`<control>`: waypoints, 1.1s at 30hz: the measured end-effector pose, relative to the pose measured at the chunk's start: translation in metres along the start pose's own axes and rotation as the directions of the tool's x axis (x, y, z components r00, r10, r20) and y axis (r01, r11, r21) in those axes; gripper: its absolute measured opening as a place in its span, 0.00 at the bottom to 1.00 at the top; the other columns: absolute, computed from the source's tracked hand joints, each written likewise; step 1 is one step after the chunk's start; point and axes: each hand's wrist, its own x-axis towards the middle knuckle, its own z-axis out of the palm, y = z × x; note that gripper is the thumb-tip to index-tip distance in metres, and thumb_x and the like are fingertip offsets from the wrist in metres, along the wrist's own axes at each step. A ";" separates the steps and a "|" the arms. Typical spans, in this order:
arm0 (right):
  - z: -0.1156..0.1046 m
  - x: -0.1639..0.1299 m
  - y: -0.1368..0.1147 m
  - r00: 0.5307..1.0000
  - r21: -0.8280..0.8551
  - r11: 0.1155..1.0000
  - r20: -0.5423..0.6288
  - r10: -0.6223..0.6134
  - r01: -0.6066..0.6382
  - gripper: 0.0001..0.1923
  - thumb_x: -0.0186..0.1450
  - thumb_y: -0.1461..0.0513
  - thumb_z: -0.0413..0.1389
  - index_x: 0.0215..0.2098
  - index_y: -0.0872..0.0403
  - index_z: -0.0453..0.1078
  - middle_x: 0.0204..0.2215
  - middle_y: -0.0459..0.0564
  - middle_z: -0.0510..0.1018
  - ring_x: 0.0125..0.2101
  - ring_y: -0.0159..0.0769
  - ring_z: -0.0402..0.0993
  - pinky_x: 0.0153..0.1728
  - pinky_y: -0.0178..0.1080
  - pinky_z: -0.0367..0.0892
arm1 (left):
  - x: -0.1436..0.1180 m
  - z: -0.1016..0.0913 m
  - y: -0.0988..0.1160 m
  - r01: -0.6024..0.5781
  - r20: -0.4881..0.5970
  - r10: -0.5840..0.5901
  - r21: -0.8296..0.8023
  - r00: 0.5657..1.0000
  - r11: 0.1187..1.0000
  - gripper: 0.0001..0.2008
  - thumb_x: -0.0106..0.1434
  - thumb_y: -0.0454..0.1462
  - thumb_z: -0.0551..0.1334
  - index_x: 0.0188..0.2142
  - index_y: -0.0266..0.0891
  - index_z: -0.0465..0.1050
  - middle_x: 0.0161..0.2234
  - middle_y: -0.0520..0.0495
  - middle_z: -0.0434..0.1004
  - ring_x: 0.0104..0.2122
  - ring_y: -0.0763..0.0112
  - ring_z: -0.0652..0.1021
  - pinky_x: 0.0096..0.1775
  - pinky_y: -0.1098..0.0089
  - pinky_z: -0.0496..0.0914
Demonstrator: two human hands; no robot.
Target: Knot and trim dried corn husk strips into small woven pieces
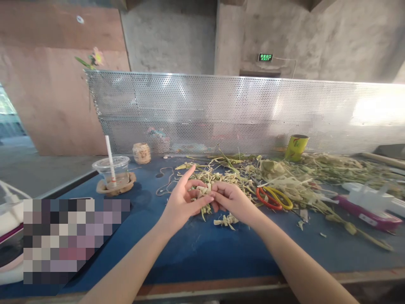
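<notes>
Left hand (180,202) and right hand (232,200) together at frame centre, fingertips pinching a pale, fibrous leaf strip (202,191), index finger raised, blue felt table (202,249), strip's ends hidden by fingers, orange-yellow scissors (274,197) just right.

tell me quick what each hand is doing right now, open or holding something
Left hand: partly open, index finger stretched out, thumb and fingers pinching the pale leaf strips.
Right hand: curled shut on the same leaf strips, fingertips meeting the left hand's.
</notes>
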 end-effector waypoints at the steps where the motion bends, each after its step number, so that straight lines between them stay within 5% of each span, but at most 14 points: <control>1: 0.001 0.000 0.000 1.000 -0.019 1.000 0.012 0.000 0.000 0.12 0.62 0.58 0.47 0.23 0.54 0.58 0.16 0.41 0.66 0.16 0.23 0.54 0.19 0.29 0.52 | 0.000 -0.001 0.000 -0.003 0.006 0.003 0.040 1.000 0.999 0.43 0.49 0.34 0.66 0.60 0.50 0.42 0.34 0.51 0.65 0.22 0.80 0.65 0.16 0.80 0.59; 11: 0.000 0.000 -0.002 0.994 -0.105 0.991 -0.061 -0.092 0.085 0.15 0.63 0.59 0.46 0.20 0.54 0.58 0.14 0.40 0.61 0.18 0.25 0.58 0.25 0.31 0.56 | -0.002 -0.001 -0.003 -0.045 0.014 0.043 0.204 0.999 0.978 0.41 0.55 0.38 0.61 0.60 0.54 0.35 0.36 0.50 0.65 0.22 0.80 0.65 0.18 0.78 0.60; 18: 0.000 0.001 0.003 0.988 -0.018 0.996 -0.132 -0.085 0.084 0.15 0.61 0.54 0.49 0.21 0.54 0.59 0.14 0.39 0.60 0.16 0.24 0.54 0.20 0.31 0.54 | 0.000 -0.006 0.000 -0.044 -0.101 0.054 0.096 0.993 0.994 0.42 0.55 0.37 0.62 0.61 0.50 0.35 0.33 0.50 0.65 0.19 0.82 0.63 0.19 0.76 0.59; 23: -0.003 0.004 0.006 1.000 0.110 0.994 -0.017 -0.025 0.027 0.19 0.62 0.49 0.44 0.24 0.55 0.60 0.16 0.42 0.66 0.16 0.25 0.57 0.19 0.30 0.56 | 0.002 -0.008 0.001 -0.036 -0.039 0.040 0.094 0.998 0.995 0.41 0.55 0.38 0.62 0.61 0.48 0.38 0.34 0.49 0.67 0.19 0.81 0.65 0.17 0.77 0.59; 29: -0.006 0.005 0.004 0.999 0.253 0.967 -0.041 0.012 -0.001 0.23 0.60 0.45 0.44 0.25 0.56 0.60 0.18 0.43 0.63 0.18 0.26 0.57 0.20 0.31 0.53 | 0.000 -0.005 0.003 0.047 0.021 -0.049 0.080 0.999 0.996 0.39 0.56 0.38 0.60 0.61 0.46 0.38 0.38 0.45 0.69 0.20 0.80 0.67 0.16 0.77 0.61; 33: -0.012 -0.001 -0.002 0.976 0.589 0.803 0.214 -0.050 -0.088 0.29 0.57 0.38 0.35 0.25 0.53 0.56 0.18 0.41 0.54 0.17 0.26 0.51 0.20 0.33 0.52 | 0.001 -0.005 0.006 -0.023 -0.055 0.021 -0.037 0.998 0.999 0.37 0.55 0.36 0.61 0.60 0.45 0.44 0.39 0.44 0.70 0.21 0.79 0.68 0.15 0.78 0.60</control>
